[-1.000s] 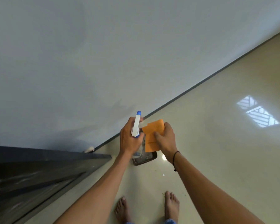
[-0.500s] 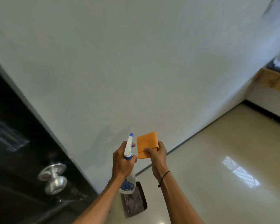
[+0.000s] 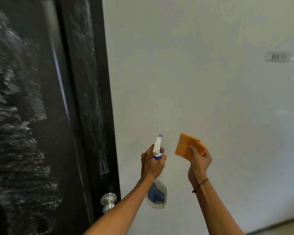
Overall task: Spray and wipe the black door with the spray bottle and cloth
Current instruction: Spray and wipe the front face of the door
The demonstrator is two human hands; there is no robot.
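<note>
Cloth [image 3: 187, 146] in right fingers [image 3: 193, 150]

This looks like a room or hallway inside a home or a similar plain building. A glossy black door [image 3: 32, 116] with a round silver metal knob [image 3: 108, 201] fills the left side, and its dark frame meets a bare, smooth white painted wall [image 3: 202, 82]. High on that wall, far right of the door, sits a small blurred grey plate [image 3: 278, 57].

Head view faces a white wall [image 3: 193, 82] squarely, close, door [image 3: 32, 116] left.
</note>
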